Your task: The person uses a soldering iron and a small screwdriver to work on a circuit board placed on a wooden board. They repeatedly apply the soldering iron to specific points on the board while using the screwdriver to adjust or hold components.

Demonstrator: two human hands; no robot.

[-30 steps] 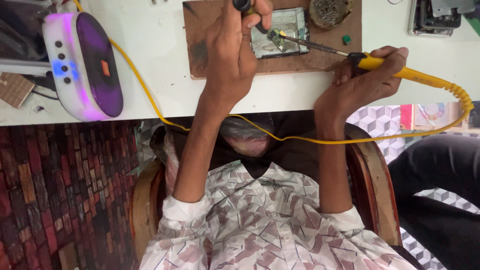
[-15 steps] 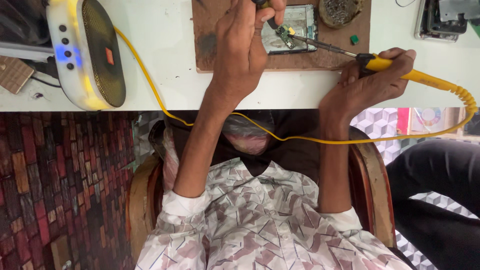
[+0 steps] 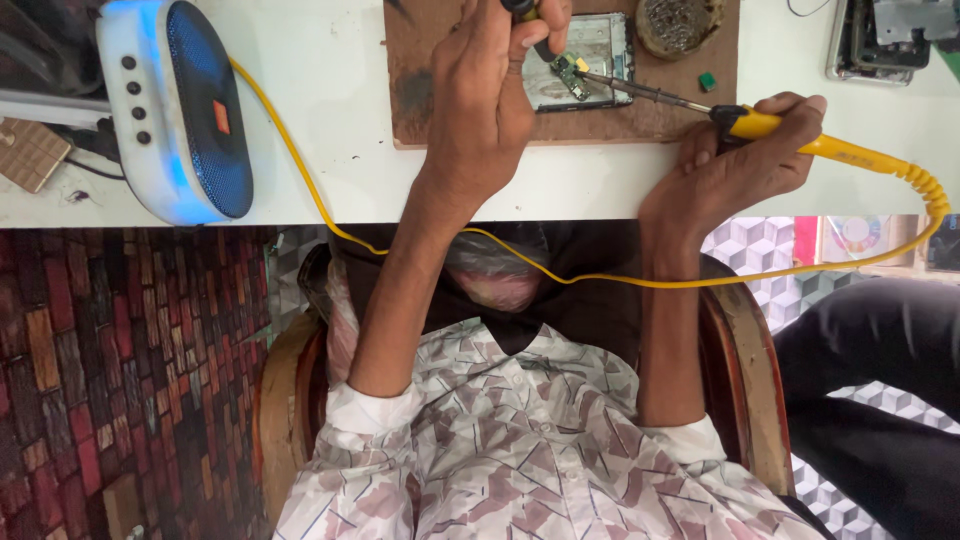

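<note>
Where iron (image 3: 800,140) meets board (image 3: 568,70): R hand (image 3: 735,165)

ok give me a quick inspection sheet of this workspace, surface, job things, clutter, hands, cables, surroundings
surface: white table with a brown work board on it.
job's things: opened device on the board with a small green circuit piece; the soldering iron tip rests at it.
clutter: round tip cleaner, small green part, lit speaker, another opened device at the far edge.
grippers: left hand pinches a dark tool over the device; right hand grips the iron's yellow handle.
cables: yellow cord loops across the lap, coiled near the handle.
surroundings: wooden chair, brick-pattern floor, another person's dark trouser leg.
</note>
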